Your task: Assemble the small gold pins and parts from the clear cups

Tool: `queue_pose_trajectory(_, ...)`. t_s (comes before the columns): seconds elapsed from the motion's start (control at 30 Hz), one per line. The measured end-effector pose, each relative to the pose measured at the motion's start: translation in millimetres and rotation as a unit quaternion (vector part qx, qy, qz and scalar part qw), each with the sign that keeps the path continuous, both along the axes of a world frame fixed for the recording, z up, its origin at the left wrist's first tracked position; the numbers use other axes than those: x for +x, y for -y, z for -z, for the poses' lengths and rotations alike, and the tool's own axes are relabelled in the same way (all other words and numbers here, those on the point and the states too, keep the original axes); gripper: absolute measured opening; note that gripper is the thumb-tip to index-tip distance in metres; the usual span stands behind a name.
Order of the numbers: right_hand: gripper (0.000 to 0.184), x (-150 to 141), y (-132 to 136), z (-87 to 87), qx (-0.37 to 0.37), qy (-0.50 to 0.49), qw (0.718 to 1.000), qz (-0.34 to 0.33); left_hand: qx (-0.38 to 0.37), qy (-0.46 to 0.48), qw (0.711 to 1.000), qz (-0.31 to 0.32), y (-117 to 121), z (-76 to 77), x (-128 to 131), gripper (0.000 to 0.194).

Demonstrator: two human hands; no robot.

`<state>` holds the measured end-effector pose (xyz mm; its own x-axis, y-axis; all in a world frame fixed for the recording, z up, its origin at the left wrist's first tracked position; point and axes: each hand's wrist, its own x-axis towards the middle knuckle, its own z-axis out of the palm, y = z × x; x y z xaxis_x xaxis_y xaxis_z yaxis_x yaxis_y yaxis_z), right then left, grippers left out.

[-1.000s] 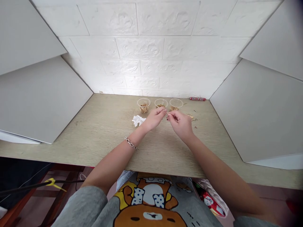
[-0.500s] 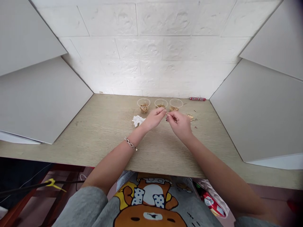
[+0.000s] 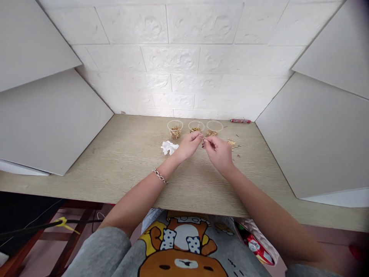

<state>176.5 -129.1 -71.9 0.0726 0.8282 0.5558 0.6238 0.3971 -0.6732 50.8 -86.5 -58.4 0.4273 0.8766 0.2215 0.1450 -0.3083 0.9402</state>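
Above the middle of the table, my left hand (image 3: 191, 145) and my right hand (image 3: 218, 152) meet almost fingertip to fingertip. Both are closed in a pinch. A tiny thin stick-like piece (image 3: 203, 138) shows between them, too small to make out well. Just behind the hands stand three clear plastic cups: the left cup (image 3: 175, 127) and middle cup (image 3: 196, 125) hold small golden pieces, and the right cup (image 3: 215, 125) has thin golden pieces in its bottom. Right of my right hand lies a loose pile of thin golden sticks (image 3: 231, 142), with some dark bits among them.
A crumpled white tissue (image 3: 169, 147) lies left of my left hand, near scattered brown specks. At the back right, a red tube (image 3: 240, 120) rests by the wall. Grey panels (image 3: 325, 134) flank the wooden table (image 3: 115, 161) on both sides.
Hardly anything differs. My left wrist has shifted slightly to the right, and the thin piece between the fingertips shows less than before.
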Motion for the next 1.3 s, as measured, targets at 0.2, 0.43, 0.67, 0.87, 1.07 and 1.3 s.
queue_pose_trajectory(0.2, 0.020, 1.1, -0.9, 1.6, -0.004, -0.015, 1.000, -0.008, -0.031, 0.038, 0.998, 0.043, -0.6, -0.8, -1.4, 0.027)
queue_pose_trajectory(0.43, 0.021, -0.4, -0.8, 2.7, -0.004, -0.002, 1.000, 0.008, -0.039, 0.042, 0.998, 0.036, -0.7, 2.3, -0.8, 0.027)
queue_pose_trajectory(0.67, 0.021, 0.7, -3.1, 4.4, -0.017, -0.012, 1.000, 0.008, -0.037, 0.021, 0.999, 0.014, -0.7, -0.7, 0.0, 0.027)
queue_pose_trajectory(0.87, 0.022, -0.4, -4.1, 2.3, -0.024, -0.031, 0.999, -0.002, -0.052, 0.036, 0.998, 0.009, 1.6, -5.3, 0.6, 0.026)
queue_pose_trajectory(1.07, 0.023, 2.3, -4.9, 1.7, -0.023, -0.015, 1.000, -0.004, -0.052, 0.034, 0.998, 0.008, 1.8, -6.4, -1.3, 0.026)
queue_pose_trajectory(1.3, 0.026, 5.1, -4.8, 0.1, -0.022, 0.013, 0.999, -0.030, -0.052, 0.025, 0.998, 0.003, 1.4, -7.0, -2.8, 0.027)
